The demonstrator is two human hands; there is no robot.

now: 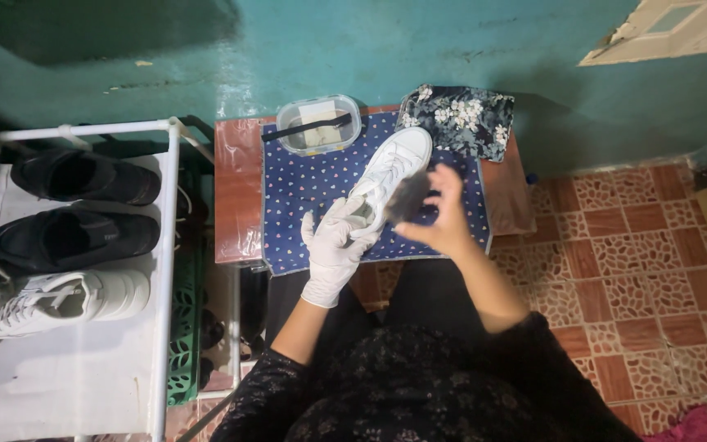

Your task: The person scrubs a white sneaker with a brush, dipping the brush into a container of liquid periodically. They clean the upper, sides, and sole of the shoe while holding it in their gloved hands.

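The gloved left hand (pixel 335 245) gripped the heel of a white sneaker (pixel 389 176) near the middle of the blue dotted cloth (pixel 308 184). The bare right hand (pixel 443 214) was curled around a dark brush (pixel 409 199), kinda blurred, pressed against the sneaker's side.

A clear plastic container (pixel 319 124), rectangular with rounded corners, stands at the far edge of a blue heart-patterned mat (pixel 304 192) on a small table, a dark strip lying across its open top and something pale inside. No labels, signs or screens are in view
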